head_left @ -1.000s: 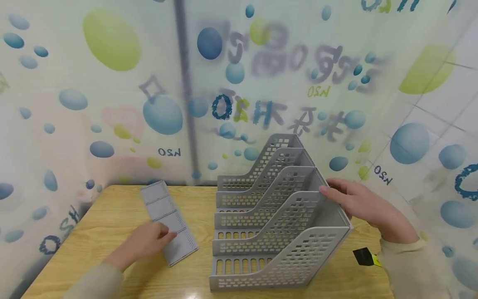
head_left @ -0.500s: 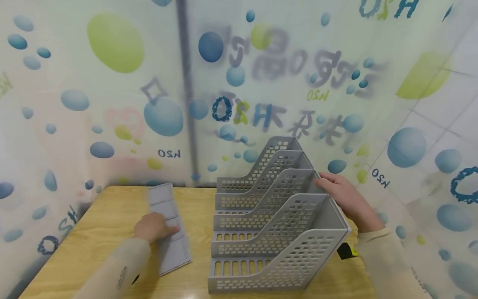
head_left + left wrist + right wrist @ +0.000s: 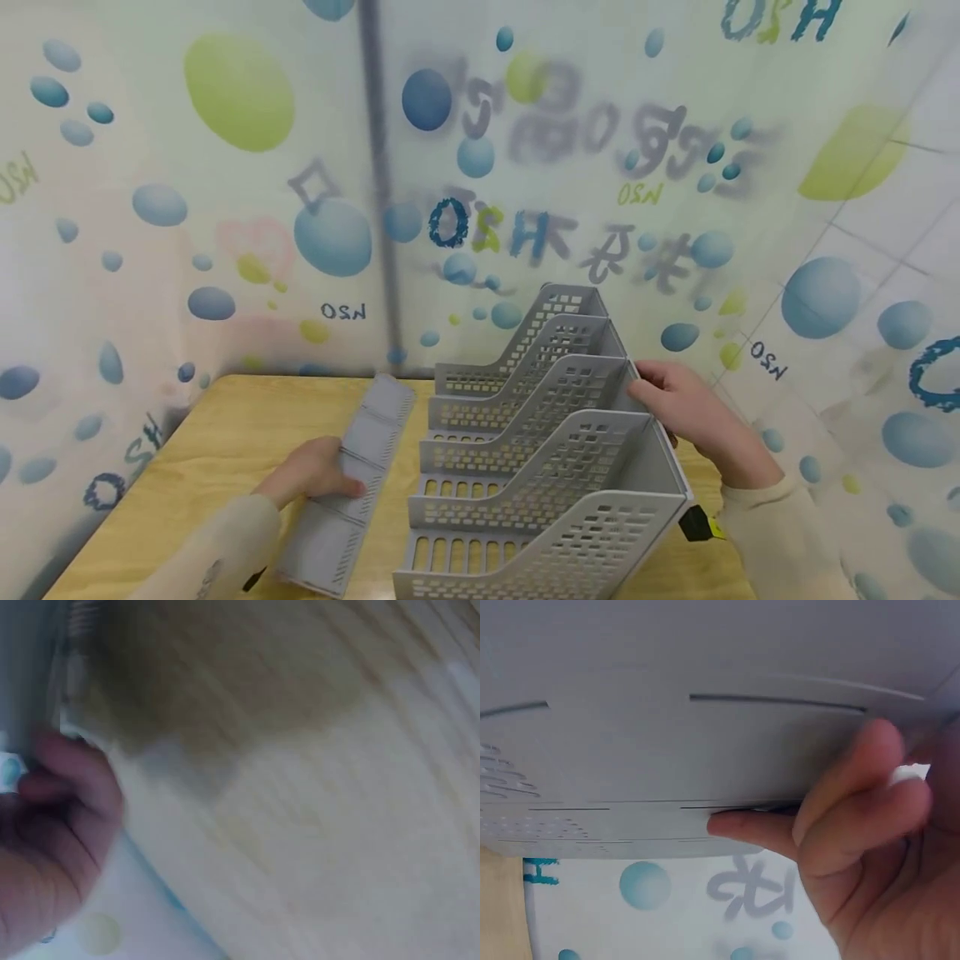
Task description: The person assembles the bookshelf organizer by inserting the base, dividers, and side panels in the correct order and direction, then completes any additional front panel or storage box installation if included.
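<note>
A grey plastic file rack (image 3: 656, 467) with several upright slots and perforated dividers stands on the table. My right hand (image 3: 690, 417) holds the top edge of its tall back, thumb inside. In the right wrist view, the fingers of that hand (image 3: 870, 862) lie along the outside of the slotted back (image 3: 652, 750). Left of the rack is a flat, long grey panel (image 3: 322, 542) with crosswise lines. My left hand (image 3: 311, 471) grips the panel by its left edge, thumb on top, other fingers mostly hidden. The left wrist view shows that hand (image 3: 60, 832) blurred, fingers curled at the panel (image 3: 26, 667).
The wooden table (image 3: 180, 467) ends at a patterned curtain (image 3: 330, 150) behind and at both sides. Beside the right sleeve lies a small black object (image 3: 696, 523) with a yellow part.
The panel has swung round: its far end went right, its near end left and closer. My left hand now grips its left edge. The rack and right hand have shifted slightly.
</note>
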Action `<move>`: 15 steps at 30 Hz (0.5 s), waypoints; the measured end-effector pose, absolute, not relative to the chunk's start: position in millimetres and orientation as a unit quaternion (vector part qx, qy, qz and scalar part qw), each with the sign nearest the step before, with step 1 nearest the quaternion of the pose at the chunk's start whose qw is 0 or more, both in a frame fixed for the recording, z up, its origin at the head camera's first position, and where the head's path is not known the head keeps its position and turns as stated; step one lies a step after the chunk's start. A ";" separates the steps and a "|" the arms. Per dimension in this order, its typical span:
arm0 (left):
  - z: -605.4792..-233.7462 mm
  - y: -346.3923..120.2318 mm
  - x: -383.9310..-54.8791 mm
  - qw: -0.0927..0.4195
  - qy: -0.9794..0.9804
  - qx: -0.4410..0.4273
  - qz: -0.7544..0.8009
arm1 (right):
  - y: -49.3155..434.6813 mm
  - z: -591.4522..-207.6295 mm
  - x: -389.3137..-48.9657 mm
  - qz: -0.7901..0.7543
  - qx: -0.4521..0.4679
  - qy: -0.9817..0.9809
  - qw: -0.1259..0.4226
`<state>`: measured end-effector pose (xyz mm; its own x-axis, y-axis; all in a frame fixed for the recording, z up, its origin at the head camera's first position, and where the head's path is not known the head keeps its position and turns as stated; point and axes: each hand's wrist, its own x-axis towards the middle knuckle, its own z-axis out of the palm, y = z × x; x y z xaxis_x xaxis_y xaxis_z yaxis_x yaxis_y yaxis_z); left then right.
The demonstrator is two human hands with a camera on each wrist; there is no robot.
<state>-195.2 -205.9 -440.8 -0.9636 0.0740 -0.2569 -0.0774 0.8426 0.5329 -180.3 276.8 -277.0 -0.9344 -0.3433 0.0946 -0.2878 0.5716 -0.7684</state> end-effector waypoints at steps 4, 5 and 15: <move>-430.1 -197.3 -193.3 0.129 0.924 0.073 0.354 | 271.8 -276.5 -173.5 -0.417 -0.185 0.889 0.042; -426.0 -194.9 -192.7 0.124 0.918 0.088 0.366 | 270.5 -276.4 -172.7 -0.414 -0.186 0.890 0.042; -371.5 -176.6 -195.0 0.050 0.916 0.130 0.377 | 260.9 -274.2 -182.8 -0.415 -0.168 0.894 0.032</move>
